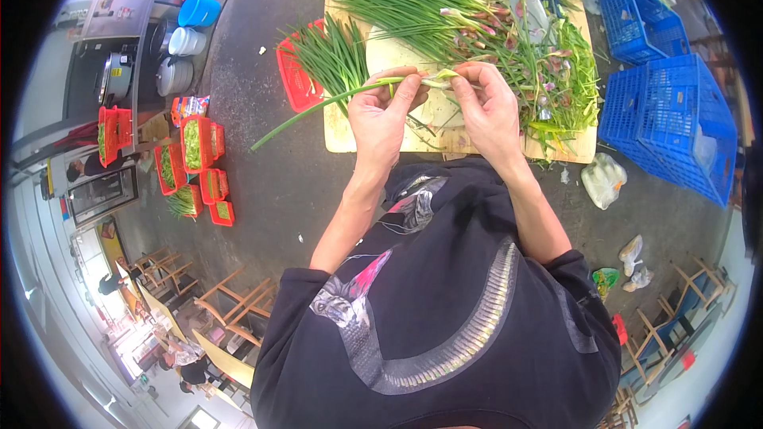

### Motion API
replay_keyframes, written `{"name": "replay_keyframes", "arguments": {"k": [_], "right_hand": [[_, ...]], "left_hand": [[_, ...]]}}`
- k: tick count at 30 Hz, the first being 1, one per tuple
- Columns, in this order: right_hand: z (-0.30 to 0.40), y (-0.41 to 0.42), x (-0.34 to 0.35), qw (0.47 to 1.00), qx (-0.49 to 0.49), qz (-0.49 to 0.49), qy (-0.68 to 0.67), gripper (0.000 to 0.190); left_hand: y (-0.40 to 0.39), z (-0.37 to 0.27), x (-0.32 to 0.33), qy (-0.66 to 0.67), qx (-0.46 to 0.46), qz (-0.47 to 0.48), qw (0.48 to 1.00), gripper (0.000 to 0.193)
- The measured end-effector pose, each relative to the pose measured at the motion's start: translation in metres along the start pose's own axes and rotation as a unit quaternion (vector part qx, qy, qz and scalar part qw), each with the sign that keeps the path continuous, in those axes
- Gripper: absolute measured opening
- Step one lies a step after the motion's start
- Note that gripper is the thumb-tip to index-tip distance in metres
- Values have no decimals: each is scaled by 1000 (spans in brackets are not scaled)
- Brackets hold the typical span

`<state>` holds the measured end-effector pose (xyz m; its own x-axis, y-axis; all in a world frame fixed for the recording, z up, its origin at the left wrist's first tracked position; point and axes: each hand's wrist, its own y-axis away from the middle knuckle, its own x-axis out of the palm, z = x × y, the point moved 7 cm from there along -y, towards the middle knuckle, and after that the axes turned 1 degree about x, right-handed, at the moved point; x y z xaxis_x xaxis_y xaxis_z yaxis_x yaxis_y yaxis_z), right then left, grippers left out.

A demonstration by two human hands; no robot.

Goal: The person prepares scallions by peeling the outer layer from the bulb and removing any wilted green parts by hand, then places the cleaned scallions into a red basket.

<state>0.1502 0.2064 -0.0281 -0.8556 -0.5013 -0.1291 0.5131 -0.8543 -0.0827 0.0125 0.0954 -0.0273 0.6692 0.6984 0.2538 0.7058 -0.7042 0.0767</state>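
Note:
My left hand (384, 112) grips a single green onion (310, 116), its long leaf trailing out past the table's left edge. At the onion's pale root end, my right hand (486, 108) pinches a yellowish outer layer (446, 74) between thumb and fingers. Both hands are above the near part of a wooden table (351, 142). Beyond them lies a large bunch of green onions (399, 6) with pinkish bulbs. A smaller bunch (337, 53) rests left of my hands, partly over a red plastic basket (292, 74). Peeled skins and leaf scraps (551, 86) are heaped by my right hand.
Blue plastic crates (661, 107) stand on the floor to the right, near a tied plastic bag (604, 180). Red baskets of cut vegetables (198, 143) and buckets (199, 10) are at the left. Wooden chairs (235, 304) and people (185, 363) appear at lower left.

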Motion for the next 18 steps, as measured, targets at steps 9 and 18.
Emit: {"name": "replay_keyframes", "arguments": {"k": [9,18], "right_hand": [[-16,1,-8,999,37,-2,-11,14],[-32,0,-10,970,141,21,-197,21]], "left_hand": [[2,10,-4,44,-46,-21,998,23],[4,9,-6,39,-43,-24,998,22]]}}
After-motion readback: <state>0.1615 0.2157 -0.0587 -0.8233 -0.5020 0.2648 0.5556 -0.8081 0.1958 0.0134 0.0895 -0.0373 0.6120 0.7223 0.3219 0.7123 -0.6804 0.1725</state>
